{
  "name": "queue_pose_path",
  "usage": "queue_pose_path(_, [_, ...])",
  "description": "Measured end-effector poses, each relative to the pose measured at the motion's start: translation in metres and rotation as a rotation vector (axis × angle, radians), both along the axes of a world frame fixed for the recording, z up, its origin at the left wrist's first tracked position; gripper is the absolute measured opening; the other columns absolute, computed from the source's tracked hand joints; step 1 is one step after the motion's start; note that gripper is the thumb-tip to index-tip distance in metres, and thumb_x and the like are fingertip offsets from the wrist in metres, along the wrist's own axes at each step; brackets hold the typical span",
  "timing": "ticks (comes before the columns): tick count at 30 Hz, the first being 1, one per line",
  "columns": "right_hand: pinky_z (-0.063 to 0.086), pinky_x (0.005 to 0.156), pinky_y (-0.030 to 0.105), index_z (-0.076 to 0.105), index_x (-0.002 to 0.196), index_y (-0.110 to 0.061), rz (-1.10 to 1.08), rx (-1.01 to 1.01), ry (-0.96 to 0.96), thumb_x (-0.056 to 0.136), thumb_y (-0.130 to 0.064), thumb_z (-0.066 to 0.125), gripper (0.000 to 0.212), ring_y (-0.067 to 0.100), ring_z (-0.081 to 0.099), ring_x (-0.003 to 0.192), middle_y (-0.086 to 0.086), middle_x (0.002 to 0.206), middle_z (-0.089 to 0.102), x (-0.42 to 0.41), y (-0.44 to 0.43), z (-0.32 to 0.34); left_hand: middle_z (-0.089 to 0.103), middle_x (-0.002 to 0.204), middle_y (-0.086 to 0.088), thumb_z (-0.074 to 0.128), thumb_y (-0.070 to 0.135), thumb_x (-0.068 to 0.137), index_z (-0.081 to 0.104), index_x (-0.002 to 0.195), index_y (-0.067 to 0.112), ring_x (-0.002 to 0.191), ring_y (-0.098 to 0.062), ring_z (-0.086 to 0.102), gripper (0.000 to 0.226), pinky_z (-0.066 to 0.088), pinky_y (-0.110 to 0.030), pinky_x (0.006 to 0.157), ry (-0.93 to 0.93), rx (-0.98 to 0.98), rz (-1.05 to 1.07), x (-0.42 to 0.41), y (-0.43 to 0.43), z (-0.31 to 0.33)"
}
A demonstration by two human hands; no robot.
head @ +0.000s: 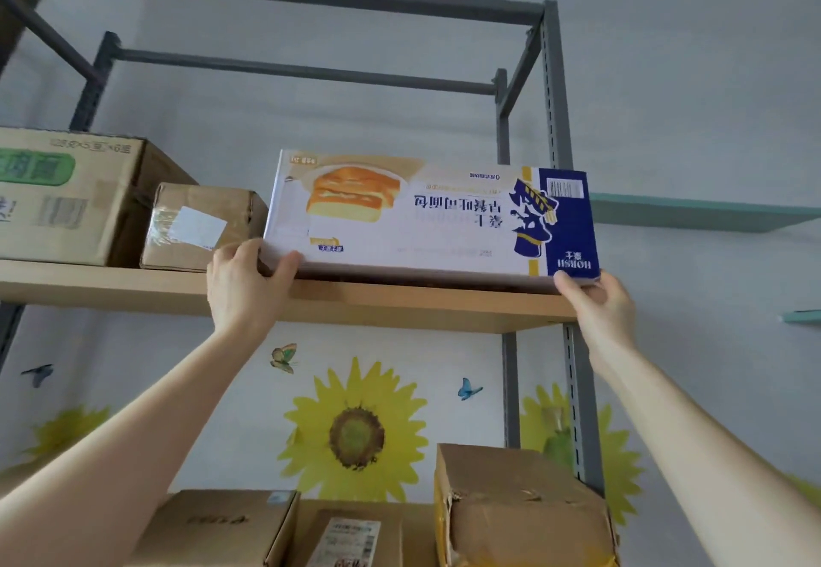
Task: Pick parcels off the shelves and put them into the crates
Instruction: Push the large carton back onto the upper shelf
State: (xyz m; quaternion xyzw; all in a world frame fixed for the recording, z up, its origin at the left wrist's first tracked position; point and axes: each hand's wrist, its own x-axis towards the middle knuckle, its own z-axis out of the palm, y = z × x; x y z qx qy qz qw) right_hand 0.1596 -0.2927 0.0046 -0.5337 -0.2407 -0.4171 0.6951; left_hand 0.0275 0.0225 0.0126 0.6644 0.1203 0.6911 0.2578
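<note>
White-and-blue bread carton, print inverted, left grip, right grip clasping its corners

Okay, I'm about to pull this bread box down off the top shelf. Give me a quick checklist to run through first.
1. Left hand grips the lower left corner of the bread box: ok.
2. Right hand holds the lower right corner: ok.
3. Nothing stacked on top of the box: ok.
4. Gap between the box and the small taped parcel to its left: cannot tell, they look very close.
5. Weight of the box: cannot tell.
6. Crate in view to receive it: not ok, none visible.
</note>
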Motion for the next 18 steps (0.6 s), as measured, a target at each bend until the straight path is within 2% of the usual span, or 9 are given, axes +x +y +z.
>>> queue_pose_path(2, [0.04,0.068,0.015,0.05,0.124,-0.015,0.087,0.108,-0.074,0.084,-0.018,0.066,0.043,-0.003,0.054,0.087,-0.005,0.109,0.057,-0.008,-0.002,0.011,0.057,0.121,-0.014,0.056,0.035,0.089,0.05,0.125,0.015,0.112,-0.026,0.049,0.041,0.039,-0.034,0.093,-0.153,0.02,-0.232,-0.007,0.0,0.008])
queue_pose_path(5, [0.046,0.067,0.008,0.049,0.125,-0.014,0.191,0.269,-0.169,0.082,-0.007,0.067,0.047,-0.006,0.06,0.086,-0.007,0.105,0.061,-0.021,-0.004,0.035,0.051,0.133,-0.002,0.053,0.032,0.093,0.026,0.144,0.027,0.114,-0.014,0.052,0.058,0.043,-0.011,0.078,-0.329,-0.042,-0.651,-0.023,-0.008,0.03])
queue_pose_path(8, [0.046,0.065,0.007,0.05,0.117,-0.016,0.197,0.33,-0.207,0.085,-0.015,0.066,0.036,-0.003,0.058,0.079,-0.008,0.095,0.06,-0.03,0.0,0.055,0.044,0.123,0.004,0.056,0.026,0.092,0.025,0.145,0.017,0.107,-0.009,0.048,0.062,0.041,-0.017,0.083,-0.396,-0.116,-0.663,-0.03,-0.012,0.045])
queue_pose_path(10, [0.044,0.056,0.005,0.049,0.108,-0.019,0.223,0.346,-0.196,0.088,-0.023,0.063,0.024,-0.002,0.055,0.073,-0.01,0.089,0.058,-0.031,0.004,0.064,0.051,0.104,-0.001,0.057,0.024,0.09,0.054,0.12,0.013,0.094,-0.012,0.049,0.033,0.04,-0.028,0.083,-0.417,-0.103,-0.623,-0.027,-0.01,0.05])
queue_pose_path(11, [0.044,0.054,0.005,0.05,0.108,-0.019,0.238,0.366,-0.194,0.089,-0.025,0.061,0.023,0.0,0.055,0.073,-0.009,0.089,0.058,-0.032,0.005,0.067,0.053,0.093,-0.002,0.056,0.022,0.09,0.06,0.103,0.014,0.085,-0.013,0.048,0.016,0.038,-0.029,0.079,-0.413,-0.088,-0.626,-0.025,-0.01,0.052])
queue_pose_path(12, [0.047,0.059,0.006,0.052,0.111,-0.018,0.243,0.39,-0.192,0.089,-0.026,0.061,0.026,0.002,0.057,0.078,-0.007,0.094,0.059,-0.032,0.005,0.07,0.052,0.086,-0.001,0.054,0.023,0.09,0.06,0.1,0.015,0.079,-0.013,0.046,0.014,0.037,-0.028,0.075,-0.404,-0.095,-0.633,-0.023,-0.009,0.055])
queue_pose_path(14, [0.05,0.08,0.014,0.055,0.123,-0.015,0.251,0.436,-0.201,0.088,-0.021,0.062,0.036,0.007,0.059,0.091,0.0,0.108,0.061,-0.031,0.002,0.077,0.048,0.084,0.003,0.05,0.024,0.093,0.053,0.125,0.025,0.075,-0.009,0.045,0.033,0.039,-0.025,0.07,-0.374,-0.141,-0.695,-0.022,-0.008,0.061])
queue_pose_path(15, [0.05,0.084,0.015,0.055,0.124,-0.011,0.242,0.439,-0.222,0.087,-0.015,0.063,0.038,0.005,0.06,0.09,0.002,0.111,0.061,-0.029,-0.001,0.079,0.05,0.087,0.003,0.049,0.021,0.093,0.045,0.134,0.03,0.077,-0.009,0.047,0.043,0.041,-0.024,0.071,-0.377,-0.151,-0.739,-0.022,-0.007,0.064])
queue_pose_path(18, [0.047,0.071,0.008,0.057,0.122,-0.007,0.114,0.372,-0.244,0.086,-0.009,0.062,0.036,0.0,0.057,0.08,0.005,0.109,0.062,-0.02,-0.005,0.082,0.055,0.111,-0.002,0.053,0.016,0.091,0.039,0.14,0.024,0.099,-0.015,0.054,0.051,0.043,-0.026,0.085,-0.4,-0.167,-0.691,-0.021,-0.006,0.069])
